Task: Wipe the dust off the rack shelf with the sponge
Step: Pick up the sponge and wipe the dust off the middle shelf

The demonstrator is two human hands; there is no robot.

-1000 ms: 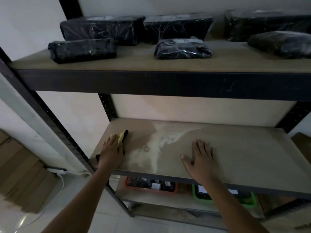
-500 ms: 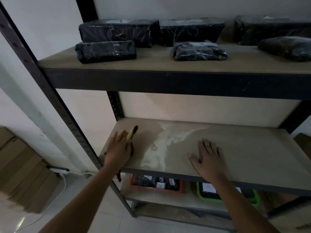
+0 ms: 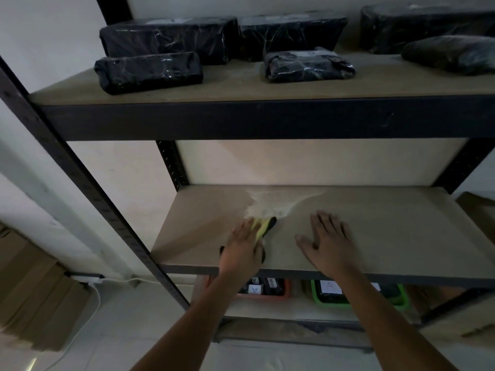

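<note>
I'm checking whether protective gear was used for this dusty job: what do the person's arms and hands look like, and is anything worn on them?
Both forearms come up from the bottom of the view bare, with no sleeves in sight. The left hand and the right hand wear no gloves. No watch, bracelet or ring shows on either, though the light is dim. Five fingers show on the right hand.

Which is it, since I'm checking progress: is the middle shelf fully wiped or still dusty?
Still partly dusty: a pale patch remains on the shelf beyond the sponge under the left hand.
</note>
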